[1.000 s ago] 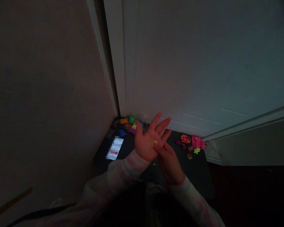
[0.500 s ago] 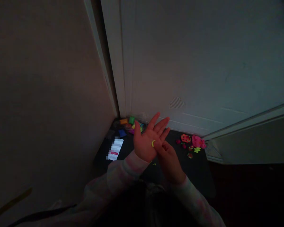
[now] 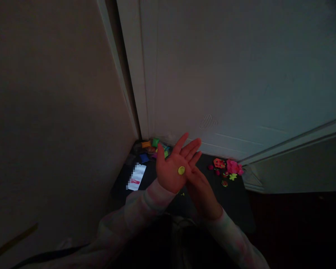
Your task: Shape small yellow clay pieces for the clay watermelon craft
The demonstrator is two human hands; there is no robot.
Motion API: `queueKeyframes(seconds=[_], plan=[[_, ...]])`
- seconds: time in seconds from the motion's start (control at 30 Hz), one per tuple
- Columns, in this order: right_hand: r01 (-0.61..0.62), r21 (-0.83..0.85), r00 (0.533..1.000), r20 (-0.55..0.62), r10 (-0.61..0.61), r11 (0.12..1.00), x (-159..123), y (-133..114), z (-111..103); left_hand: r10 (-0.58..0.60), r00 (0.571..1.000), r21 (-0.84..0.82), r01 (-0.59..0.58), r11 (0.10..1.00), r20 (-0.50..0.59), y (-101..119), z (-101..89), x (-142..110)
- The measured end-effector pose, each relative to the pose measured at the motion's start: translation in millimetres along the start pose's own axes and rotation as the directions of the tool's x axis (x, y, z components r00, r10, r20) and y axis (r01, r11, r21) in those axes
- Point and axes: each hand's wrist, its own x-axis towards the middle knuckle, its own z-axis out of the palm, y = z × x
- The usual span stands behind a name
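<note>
My left hand [image 3: 172, 170] is held palm up with its fingers spread. On its palm lies a small, round, flattened yellow piece [image 3: 181, 170] that looks like modelling clay. Close beside that piece, my right hand [image 3: 203, 190] meets the little-finger edge of the left palm. Its thumb side is near the yellow piece without covering it. The other right fingers are partly hidden at the left hand's edge, and nothing shows in them. Below the left wrist, a tiny yellow bit [image 3: 182, 194] rests on the dark tabletop [image 3: 226, 209].
Coloured packets, among them a green one [image 3: 155, 142], an orange one [image 3: 146, 144] and a blue one [image 3: 144, 157], lie at back left. Nearer is a white card or phone [image 3: 137, 177]. At right are pink shapes [image 3: 234, 167] and a yellow-green shape [image 3: 233, 176]. Walls border the table.
The right thumb, which covered part of the yellow piece, has moved off it to the right. The whole round of the piece now shows. The left hand has hardly moved.
</note>
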Motion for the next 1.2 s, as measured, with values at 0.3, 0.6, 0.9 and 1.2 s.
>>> queueKeyframes(seconds=[0.3,0.6,0.9,1.2], plan=[[-0.024,-0.064,1.000,-0.009,0.024,0.998,3.4,3.6,3.9,0.025,0.999,0.049,-0.027,0.998,0.032,-0.3,1.2,-2.7],[-0.011,-0.051,1.000,0.005,0.011,0.999,3.4,5.7,-1.2,0.030,0.999,0.044,-0.032,0.999,0.038,0.6,-0.9,-2.5],[0.023,-0.172,0.999,-0.033,-0.030,0.985,1.8,2.7,1.2,0.033,0.999,0.081,-0.035,0.996,0.026,0.8,0.6,-4.0],[-0.016,-0.072,1.000,0.015,0.018,0.997,1.6,6.0,0.4,0.033,0.999,0.103,-0.037,0.994,0.042,1.1,-0.4,-3.8]])
